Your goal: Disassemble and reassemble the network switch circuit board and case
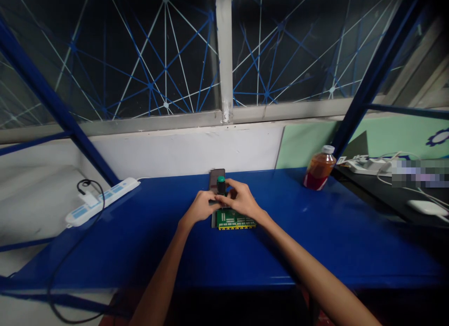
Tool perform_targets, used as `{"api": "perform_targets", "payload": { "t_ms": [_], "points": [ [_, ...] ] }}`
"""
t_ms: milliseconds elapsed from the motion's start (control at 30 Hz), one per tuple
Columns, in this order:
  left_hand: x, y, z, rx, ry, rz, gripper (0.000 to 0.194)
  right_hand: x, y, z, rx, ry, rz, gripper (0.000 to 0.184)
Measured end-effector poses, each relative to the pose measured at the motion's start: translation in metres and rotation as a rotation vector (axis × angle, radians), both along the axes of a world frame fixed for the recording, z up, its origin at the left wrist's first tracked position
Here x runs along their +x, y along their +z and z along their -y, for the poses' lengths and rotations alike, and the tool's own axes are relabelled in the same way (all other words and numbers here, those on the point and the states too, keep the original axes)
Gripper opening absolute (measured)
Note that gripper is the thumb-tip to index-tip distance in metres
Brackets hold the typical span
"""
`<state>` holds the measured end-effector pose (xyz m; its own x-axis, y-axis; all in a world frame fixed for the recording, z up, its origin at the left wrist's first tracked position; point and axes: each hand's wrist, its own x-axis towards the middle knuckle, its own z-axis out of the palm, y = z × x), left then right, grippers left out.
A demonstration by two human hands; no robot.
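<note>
My left hand (203,205) and my right hand (242,198) meet over the upper part of a green circuit board (231,218) with a yellow front edge. Both have their fingers bent inward and closed, tips close together; what they pinch is too small and partly hidden to make out. Right at the fingertips, a black cylinder with a green top (220,184) stands upright. Whether the fingers touch it I cannot tell. Behind it lies a dark, flat, phone-like rectangle (216,175), partly covered by the cylinder and the hands.
The blue table (147,242) reaches back to the wall. A white power strip (105,202) with a plugged-in adapter and black cable (79,244) lies at left. A bottle (318,169) of amber drink stands at right, near a dark surface with white cables and a white charger (426,207).
</note>
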<state>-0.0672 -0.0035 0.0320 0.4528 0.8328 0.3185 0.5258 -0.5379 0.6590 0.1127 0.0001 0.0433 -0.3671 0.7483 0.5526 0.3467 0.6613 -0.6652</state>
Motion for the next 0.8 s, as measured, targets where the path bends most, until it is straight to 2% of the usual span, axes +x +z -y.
{"api": "perform_targets", "payload": {
  "t_ms": [400, 600, 800],
  "points": [
    [0.0012, 0.0067, 0.0033, -0.019, -0.060, -0.014, 0.018, 0.0024, 0.0032, 0.0023, -0.020, 0.048, -0.025, 0.026],
    [-0.0003, 0.0044, 0.0016, 0.009, 0.013, 0.004, 0.016, 0.0010, -0.0014, -0.0010, -0.009, 0.010, -0.029, 0.031],
    [-0.0005, 0.0033, 0.0005, -0.005, -0.009, 0.007, 0.014, 0.0013, -0.0016, -0.0013, 0.009, -0.011, -0.004, 0.035]
  ]
}}
